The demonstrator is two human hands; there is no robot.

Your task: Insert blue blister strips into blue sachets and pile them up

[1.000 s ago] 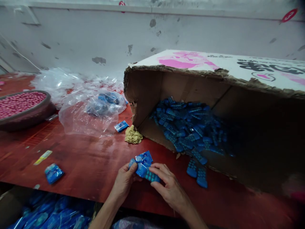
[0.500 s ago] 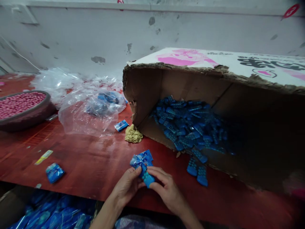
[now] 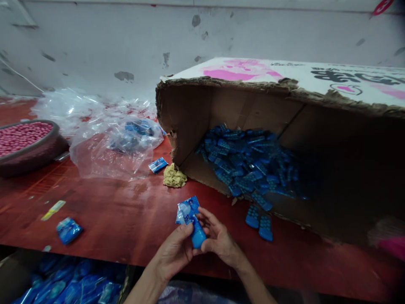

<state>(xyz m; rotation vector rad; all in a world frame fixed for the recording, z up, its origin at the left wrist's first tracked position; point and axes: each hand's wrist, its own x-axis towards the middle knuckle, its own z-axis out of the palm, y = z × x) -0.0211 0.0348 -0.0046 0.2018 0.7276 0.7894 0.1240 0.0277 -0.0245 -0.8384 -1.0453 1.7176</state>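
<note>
Near the table's front edge, my left hand point(image 3: 175, 249) grips several blue printed packets point(image 3: 188, 207) together with a small blue round-ended piece point(image 3: 198, 237). Its thumb presses on top of them. My right hand point(image 3: 221, 240) closes on the right side of the same round-ended piece, its thumb at the rounded end and its fingers curled behind. Similar blue pieces with rows of dots point(image 3: 252, 216) lie on the table at the mouth of a cardboard box point(image 3: 186, 90). Inside the box is a heap of the same pieces point(image 3: 247, 162).
A yellowish crumpled lump point(image 3: 174, 176) and a blue packet point(image 3: 158, 165) sit by the box corner. Another packet point(image 3: 68, 230) lies left. Behind are clear plastic bags point(image 3: 110, 156) and a bowl point(image 3: 57, 145) of pink beads. Below the table edge is a pile of blue packages point(image 3: 79, 283).
The round-ended piece has turned in my hands, and its dotted face no longer shows. My right fingers have shifted up along its side. The whole view has moved slightly.
</note>
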